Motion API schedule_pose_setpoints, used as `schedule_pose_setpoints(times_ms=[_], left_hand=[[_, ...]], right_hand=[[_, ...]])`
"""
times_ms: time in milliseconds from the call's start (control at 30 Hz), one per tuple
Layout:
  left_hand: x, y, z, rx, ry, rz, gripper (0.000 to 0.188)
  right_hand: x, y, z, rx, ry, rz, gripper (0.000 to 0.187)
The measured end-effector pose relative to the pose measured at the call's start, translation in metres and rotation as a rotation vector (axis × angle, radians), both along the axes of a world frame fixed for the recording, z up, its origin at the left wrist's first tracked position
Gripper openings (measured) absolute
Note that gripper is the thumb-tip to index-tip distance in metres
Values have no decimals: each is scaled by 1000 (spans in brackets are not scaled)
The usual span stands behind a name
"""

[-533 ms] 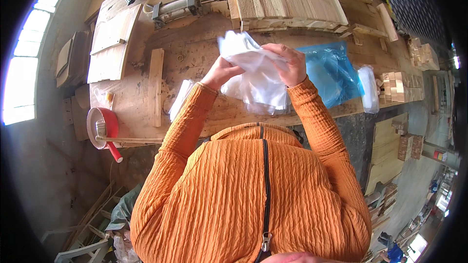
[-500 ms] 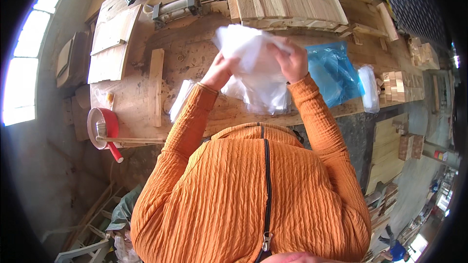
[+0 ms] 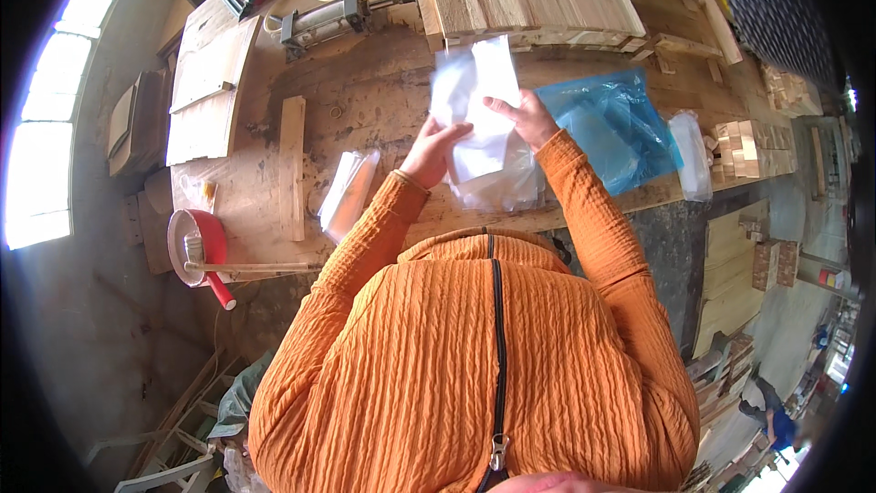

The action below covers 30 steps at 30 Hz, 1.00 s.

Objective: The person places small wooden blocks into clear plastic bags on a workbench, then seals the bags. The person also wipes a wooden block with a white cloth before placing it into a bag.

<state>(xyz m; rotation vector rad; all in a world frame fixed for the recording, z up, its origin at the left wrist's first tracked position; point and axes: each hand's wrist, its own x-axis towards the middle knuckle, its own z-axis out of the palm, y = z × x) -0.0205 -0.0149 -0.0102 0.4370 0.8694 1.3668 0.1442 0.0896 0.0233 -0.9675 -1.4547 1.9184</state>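
A loose bundle of thin, white-and-clear plastic film sheets (image 3: 474,96), flat and roughly rectangular, is held up between two bare hands, above the wooden worktop (image 3: 392,82) and near its close edge. The left hand (image 3: 429,155) is closed on the bundle at about 7 o'clock, its thumb laid over the top face. The right hand (image 3: 532,119) is clamped on it at about 3 o'clock, thumb on top; its other fingers are mostly hidden behind the film.

The film should be very light and limp, with little stiffness of its own, so its far end may flop or spread when unsupported. Its glossy look suggests slick layers likely to slide over one another; a thumb-and-finger pinch through every layer, at opposite edges, would keep them together better than a grip on one face. It seems unlikely to break, though hard pulling could crease, stretch or tear it; the number of layers cannot be told.

More clear film bags (image 3: 497,192) lie just below, towards 6 o'clock, a narrow stack of clear plastic sleeves (image 3: 349,192) at 8 o'clock, and a translucent blue plastic bag (image 3: 602,132) towards 3 o'clock.
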Motion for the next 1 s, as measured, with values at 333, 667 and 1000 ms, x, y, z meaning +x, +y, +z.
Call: schedule_pose_setpoints(times_ms=[333,667,1000], left_hand=[[-6,6,76,194,196,116,53],[-25,-8,97,627,382,-40,22],[-5,-31,16,-119,-169,-222,37]], right_hand=[[27,-5,41,1,110,185,20],[53,-7,64,166,362,402,20],[63,-55,-34,-474,147,225,29]])
